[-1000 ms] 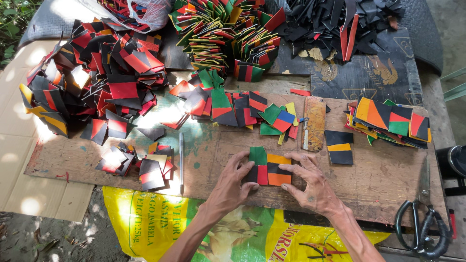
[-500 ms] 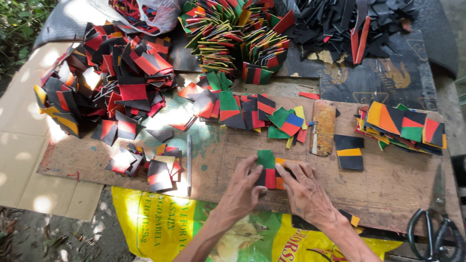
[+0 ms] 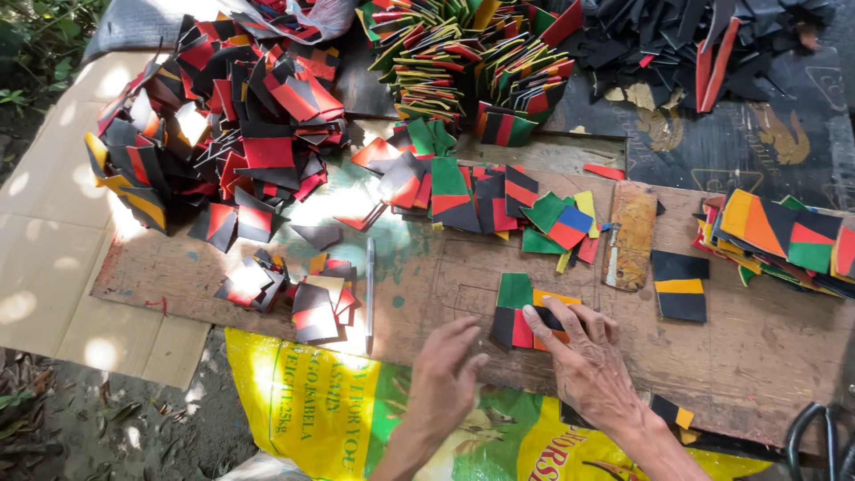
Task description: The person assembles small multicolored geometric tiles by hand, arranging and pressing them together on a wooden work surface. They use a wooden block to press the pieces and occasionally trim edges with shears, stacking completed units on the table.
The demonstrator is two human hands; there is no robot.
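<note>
My right hand (image 3: 583,356) lies flat on a small patch of joined coloured pieces (image 3: 521,307), green, red, black and orange, on the wooden board (image 3: 766,356). Its fingertips press the black and orange part. My left hand (image 3: 445,374) rests on the board just left of the patch, fingers spread, holding nothing. A black piece with a yellow stripe (image 3: 681,287) lies apart to the right.
Heaps of cut red, black and yellow pieces (image 3: 232,134) cover the back left, stacked striped pieces (image 3: 463,62) the back middle, black scraps (image 3: 712,40) the back right. A pen (image 3: 370,285), a wooden block (image 3: 631,233), scissors (image 3: 819,436) and a yellow sack (image 3: 338,410) are nearby.
My left hand has drawn back off the patch toward the near edge. My right hand has stayed pressing on it. The view has shifted slightly.
</note>
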